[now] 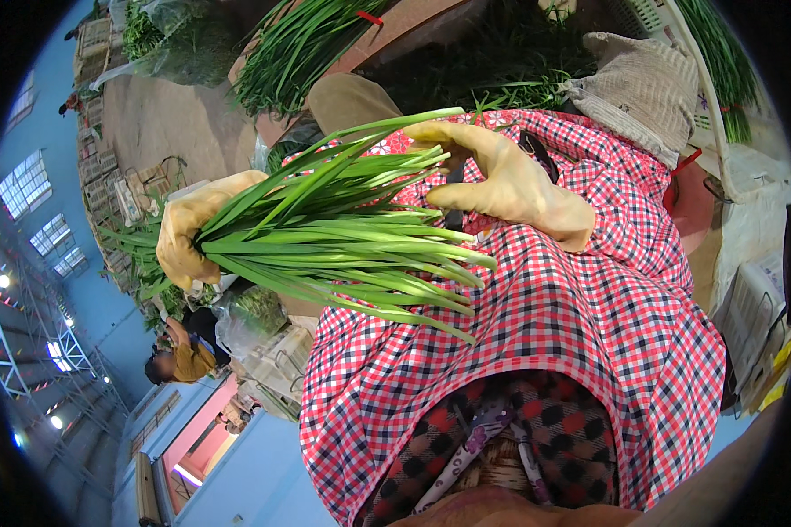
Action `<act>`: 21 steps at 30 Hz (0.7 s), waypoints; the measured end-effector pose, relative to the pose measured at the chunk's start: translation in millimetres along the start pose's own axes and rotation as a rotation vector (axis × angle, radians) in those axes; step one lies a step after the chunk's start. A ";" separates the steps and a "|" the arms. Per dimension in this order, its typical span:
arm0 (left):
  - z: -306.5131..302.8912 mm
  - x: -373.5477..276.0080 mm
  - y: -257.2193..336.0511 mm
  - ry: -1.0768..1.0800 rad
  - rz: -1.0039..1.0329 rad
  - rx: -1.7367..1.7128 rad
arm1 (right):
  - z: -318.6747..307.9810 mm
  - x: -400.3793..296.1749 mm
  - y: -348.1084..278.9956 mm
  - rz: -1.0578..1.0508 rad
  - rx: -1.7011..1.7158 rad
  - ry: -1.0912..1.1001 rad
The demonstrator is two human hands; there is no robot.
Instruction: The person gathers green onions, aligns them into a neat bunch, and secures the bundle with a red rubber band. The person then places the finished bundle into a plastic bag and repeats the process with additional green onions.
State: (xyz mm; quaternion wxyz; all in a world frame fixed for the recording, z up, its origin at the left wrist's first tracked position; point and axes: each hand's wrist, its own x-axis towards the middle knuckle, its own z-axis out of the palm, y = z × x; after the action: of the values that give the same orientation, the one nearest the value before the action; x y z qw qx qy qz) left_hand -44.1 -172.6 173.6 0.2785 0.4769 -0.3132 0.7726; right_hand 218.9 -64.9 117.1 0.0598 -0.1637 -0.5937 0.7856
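Observation:
A loose fan of garlic chives, green leaves with pale stem ends, lies across the middle of the view above my checked apron. My left hand, in a cream rubber glove, grips the leaf end at the left. On the other side, my right hand, gloved alike, curves beside the pale stem ends. Its thumb and fingers are spread, and I make out nothing held between them. One long stem passes close to its fingertips; whether they touch is hard to tell.
A chive bundle with a red tie lies at the top. A grey ribbed cloth hangs near a white plastic basket at upper right. Dark loose greens lie beyond my lap. Another person sits at lower left, near stacked crates.

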 end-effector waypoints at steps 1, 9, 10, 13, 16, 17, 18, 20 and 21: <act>0.0 0.8 0.1 -0.016 0.088 -0.009 | 2.9 1.7 0.5 0.052 0.072 0.016; -5.0 -4.5 -2.0 -0.009 0.079 0.018 | -4.7 4.0 4.9 0.168 0.324 -0.041; -6.0 -4.3 -2.9 0.016 0.108 -0.007 | -10.5 2.8 2.7 0.222 0.321 -0.044; -7.7 -1.3 -5.5 0.004 0.198 -0.006 | -32.3 4.7 -6.3 0.312 0.037 0.157; -11.2 0.5 -9.0 -0.006 0.288 0.003 | -39.6 8.9 -17.0 0.161 0.014 0.259; -12.1 0.2 -9.9 -0.007 0.324 0.010 | -35.7 13.1 -19.7 0.085 -0.044 0.185; -12.9 -1.0 -10.8 -0.003 0.349 0.021 | -30.6 15.4 -24.3 -0.164 -0.146 0.105; -13.6 -6.1 -12.2 0.051 0.348 0.084 | -12.9 24.6 -31.7 -0.347 -0.356 0.067; -13.4 -3.3 -8.0 0.042 0.369 0.005 | -5.2 30.2 -36.4 -0.313 -0.435 0.048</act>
State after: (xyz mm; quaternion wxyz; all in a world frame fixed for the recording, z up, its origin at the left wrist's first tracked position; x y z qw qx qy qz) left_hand -44.5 -157.8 167.6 0.1372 0.3960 -0.3876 0.8211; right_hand 188.5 -41.0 145.0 0.1579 -0.0974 -0.7651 0.6166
